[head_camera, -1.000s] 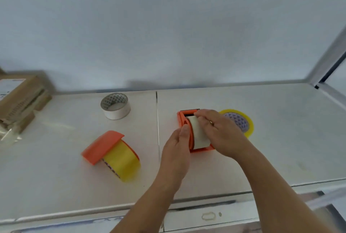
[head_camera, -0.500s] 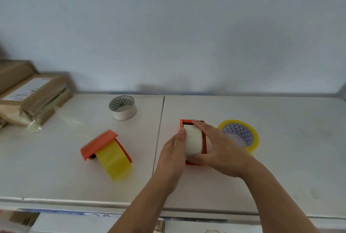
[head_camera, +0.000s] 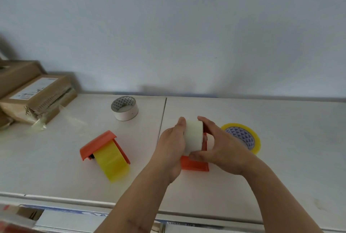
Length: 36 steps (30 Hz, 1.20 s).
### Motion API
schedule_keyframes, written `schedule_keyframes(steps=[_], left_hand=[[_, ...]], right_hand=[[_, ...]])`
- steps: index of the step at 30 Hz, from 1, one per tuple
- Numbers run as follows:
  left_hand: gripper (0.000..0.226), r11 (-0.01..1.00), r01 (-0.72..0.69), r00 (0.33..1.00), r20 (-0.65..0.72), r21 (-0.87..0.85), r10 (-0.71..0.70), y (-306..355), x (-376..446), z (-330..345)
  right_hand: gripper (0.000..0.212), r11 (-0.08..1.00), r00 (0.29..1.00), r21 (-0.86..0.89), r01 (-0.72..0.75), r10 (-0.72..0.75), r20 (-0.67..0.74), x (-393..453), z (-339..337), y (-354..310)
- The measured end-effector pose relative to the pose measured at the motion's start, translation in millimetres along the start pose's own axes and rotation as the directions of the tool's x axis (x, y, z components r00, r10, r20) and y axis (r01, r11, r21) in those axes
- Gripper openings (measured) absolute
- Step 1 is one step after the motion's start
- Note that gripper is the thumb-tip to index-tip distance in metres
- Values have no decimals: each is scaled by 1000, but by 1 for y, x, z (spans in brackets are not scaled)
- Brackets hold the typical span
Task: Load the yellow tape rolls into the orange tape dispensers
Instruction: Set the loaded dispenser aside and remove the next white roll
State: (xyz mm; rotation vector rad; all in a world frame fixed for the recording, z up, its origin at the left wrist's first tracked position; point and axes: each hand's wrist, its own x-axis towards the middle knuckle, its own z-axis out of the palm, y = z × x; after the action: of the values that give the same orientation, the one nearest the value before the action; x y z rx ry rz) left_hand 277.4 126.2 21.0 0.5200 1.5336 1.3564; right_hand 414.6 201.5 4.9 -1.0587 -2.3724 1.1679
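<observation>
On the white worktop (head_camera: 243, 186), the left hand (head_camera: 171, 150) and right hand (head_camera: 222, 148) close their grip together on a pale cylindrical tape roll (head_camera: 193, 138) above an orange plastic tape dispenser (head_camera: 194, 164). Just right lies a flat yellow tape roll (head_camera: 241, 137).

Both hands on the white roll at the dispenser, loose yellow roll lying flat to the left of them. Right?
Not quite. The head view shows the loose yellow roll flat on the right, behind the right hand. Both hands, left hand included, are on the white roll at the dispenser.
</observation>
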Motion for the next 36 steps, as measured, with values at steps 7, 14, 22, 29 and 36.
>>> schedule_keyframes(steps=[7, 14, 22, 29, 36], left_hand=[[44, 987, -157, 988, 18, 20, 156, -10, -9, 1], [53, 996, -87, 993, -77, 14, 88, 8, -11, 4], [53, 999, -33, 997, -66, -9, 32, 14, -12, 8], [56, 997, -68, 995, -74, 28, 70, 10, -9, 6], [57, 995, -91, 992, -82, 28, 93, 6, -6, 3]], right_hand=[[102, 998, 998, 70, -7, 3, 64, 6, -10, 4], [66, 984, 998, 175, -26, 35, -49, 17, -53, 4], [94, 945, 945, -186, -271, 223, -240, 94, -48, 14], [80, 731, 906, -539, -417, 291, -307, 127, -30, 22], [70, 881, 890, -297, -367, 239, -389, 88, -46, 3]])
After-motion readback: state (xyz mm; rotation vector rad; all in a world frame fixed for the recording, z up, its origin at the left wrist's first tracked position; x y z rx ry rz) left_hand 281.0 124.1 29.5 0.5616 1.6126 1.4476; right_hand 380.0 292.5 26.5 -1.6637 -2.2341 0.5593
